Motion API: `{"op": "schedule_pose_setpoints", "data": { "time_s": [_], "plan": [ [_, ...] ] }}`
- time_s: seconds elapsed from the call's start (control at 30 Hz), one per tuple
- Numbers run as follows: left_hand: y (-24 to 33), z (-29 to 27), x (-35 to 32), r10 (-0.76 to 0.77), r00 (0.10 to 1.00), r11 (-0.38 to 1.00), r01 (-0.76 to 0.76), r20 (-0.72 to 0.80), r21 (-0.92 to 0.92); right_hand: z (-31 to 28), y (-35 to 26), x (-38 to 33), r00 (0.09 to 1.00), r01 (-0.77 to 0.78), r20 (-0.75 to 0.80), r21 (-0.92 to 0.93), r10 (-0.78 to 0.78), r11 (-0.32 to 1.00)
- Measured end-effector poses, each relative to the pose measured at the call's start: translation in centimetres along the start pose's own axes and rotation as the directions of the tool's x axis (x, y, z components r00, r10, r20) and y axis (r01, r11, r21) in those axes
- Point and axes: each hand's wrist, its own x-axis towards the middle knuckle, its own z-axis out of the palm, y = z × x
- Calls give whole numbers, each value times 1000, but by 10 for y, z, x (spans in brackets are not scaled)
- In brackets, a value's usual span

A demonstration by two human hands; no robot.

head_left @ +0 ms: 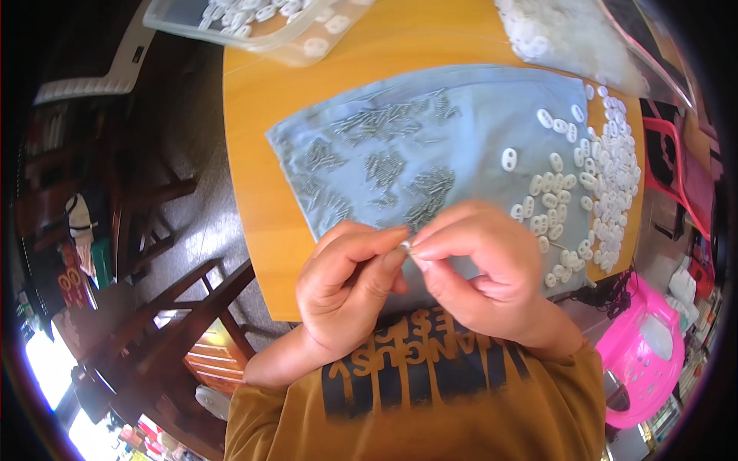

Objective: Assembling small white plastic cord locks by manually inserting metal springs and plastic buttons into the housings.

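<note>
My left hand [346, 283] and my right hand [483, 270] meet at the near edge of a blue-grey cloth [477, 107]. Thumb and forefinger of each are pinched together on a small white piece [406, 245], mostly covered by the fingertips. Just beyond them lie piles of thin metal pins [430, 188], with more pins [373, 123] farther back. To the right, white oval plastic pieces with two holes [549, 201] are scattered over the cloth. One such oval piece [509, 160] lies apart from the others.
A wooden table [257, 223] carries the cloth. Many white pieces [613, 184] are heaped along its right side. At the back stand a clear plastic tub [307, 42] of white pieces and a clear bag [565, 46]. A pink plastic stool [653, 369] is at lower right, dark wooden chairs [207, 300] at left.
</note>
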Motion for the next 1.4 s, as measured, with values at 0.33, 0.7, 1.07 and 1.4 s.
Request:
{"op": "schedule_pose_setpoints", "data": {
  "time_s": [0.33, 0.7, 1.07, 1.4],
  "plan": [
    [-5, 2, 2, -153, 985, 949, 122, -84, -291, -5, -4, 0, 995, -25, -97, -142, 11, 990],
    [-1, -5, 13, -163, 985, 927, 132, -60, -350, -67, 14, 7, 999, 8, 29, -830, 29, 558],
    [6, -8, 14, -233, 972, 852, 217, 26, -477, -74, 17, 12, 987, -17, 81, -809, 140, 588],
    [11, 0, 14, -251, 967, 838, 242, 48, -489, -49, -7, 0, 856, -507, 35, 261, 517, 822]
  ]
}}
